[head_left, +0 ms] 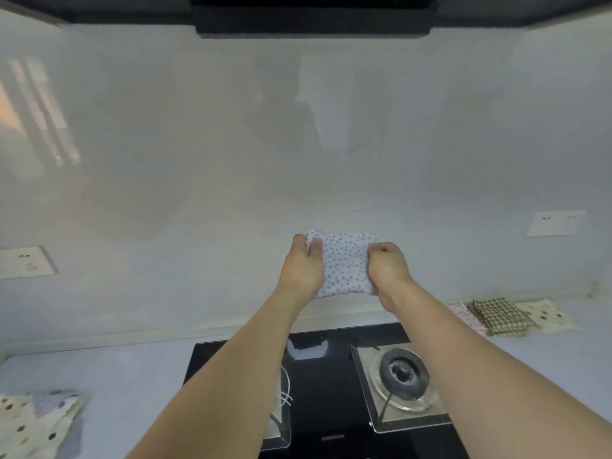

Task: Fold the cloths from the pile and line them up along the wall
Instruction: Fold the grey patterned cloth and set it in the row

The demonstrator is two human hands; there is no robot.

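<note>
A small white cloth with tiny dark dots [342, 260] is folded into a rectangle and held up in the air in front of the wall, above the stove. My left hand [303, 265] grips its left edge, and my right hand [387, 266] grips its right edge with curled fingers. At the bottom left lies the pile of unfolded cloths [36, 422], cream and pale blue with coloured dots. Three folded cloths lie in a row by the wall at the right: a pink one [465, 316], a green checked one [500, 314] and a cream dotted one [546, 314].
A black gas stove [324, 385] lies below my arms, with a burner [402, 372] on a metal plate at its right. Wall sockets sit at the left [25, 261] and the right [556, 222]. A dark range hood [311, 18] hangs overhead. The pale countertop [139, 385] runs along the wall.
</note>
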